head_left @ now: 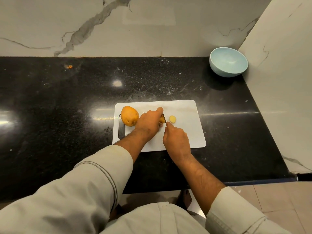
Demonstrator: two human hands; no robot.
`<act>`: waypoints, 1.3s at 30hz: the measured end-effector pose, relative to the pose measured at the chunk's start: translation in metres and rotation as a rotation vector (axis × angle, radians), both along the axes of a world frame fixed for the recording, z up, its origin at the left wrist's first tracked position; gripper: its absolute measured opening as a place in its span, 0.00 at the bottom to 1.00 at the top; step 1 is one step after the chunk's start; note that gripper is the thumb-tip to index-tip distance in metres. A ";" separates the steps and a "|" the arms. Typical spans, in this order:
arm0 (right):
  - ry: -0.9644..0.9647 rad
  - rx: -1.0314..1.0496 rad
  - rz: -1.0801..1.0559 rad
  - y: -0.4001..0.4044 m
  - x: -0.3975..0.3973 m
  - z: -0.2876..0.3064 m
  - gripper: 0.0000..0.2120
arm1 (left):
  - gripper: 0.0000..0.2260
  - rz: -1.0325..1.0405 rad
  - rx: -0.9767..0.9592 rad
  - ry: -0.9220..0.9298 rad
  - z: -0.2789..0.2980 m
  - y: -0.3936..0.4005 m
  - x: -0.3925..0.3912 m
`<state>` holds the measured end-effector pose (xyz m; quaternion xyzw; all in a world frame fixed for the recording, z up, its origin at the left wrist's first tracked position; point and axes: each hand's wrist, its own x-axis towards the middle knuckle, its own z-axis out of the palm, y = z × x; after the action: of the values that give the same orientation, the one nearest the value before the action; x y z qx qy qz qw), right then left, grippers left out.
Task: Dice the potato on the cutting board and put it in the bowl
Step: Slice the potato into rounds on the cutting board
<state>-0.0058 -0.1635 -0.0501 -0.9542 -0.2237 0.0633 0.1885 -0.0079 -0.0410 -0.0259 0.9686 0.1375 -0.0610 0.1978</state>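
- My left hand (pixel 149 123) lies curled over the potato (pixel 162 119) I am cutting, near the middle of the cutting board (pixel 185 132); only a sliver of its cut end shows past my fingers.
- My right hand (pixel 176 141) is closed round the handle of the knife (pixel 164 118), on the near side of the board; the blade stands just beside my left fingertips, at the potato's cut face.
- One slice (pixel 172 119) lies flat on the board, just right of the blade and apart from it; a second, whole potato (pixel 129 116) sits at the board's left end by the handle slot.
- The bowl (pixel 228 61) stands well beyond the board's far right corner, against the wall; nothing shows in it.
- I judge the potato firm and dense, so it needs steady pressure; its round skin will want to roll, and the wet cut face will be slippery.
- Best to hold it from above with fingertips tucked back, and turn it cut side down on the board once there is a flat.
- The slices are light and stiff; I would gather the dice in cupped fingers for the bowl.
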 end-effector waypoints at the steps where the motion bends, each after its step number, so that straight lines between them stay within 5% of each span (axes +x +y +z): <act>1: 0.001 -0.002 0.000 0.001 0.000 0.000 0.11 | 0.11 0.000 0.002 -0.003 0.000 0.000 0.000; 39: 0.124 -0.104 0.015 0.005 0.006 -0.003 0.10 | 0.11 0.019 -0.043 -0.068 -0.008 0.002 -0.002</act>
<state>0.0006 -0.1584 -0.0532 -0.9552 -0.2153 0.1351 0.1516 -0.0104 -0.0386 -0.0339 0.9643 0.1387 -0.0291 0.2237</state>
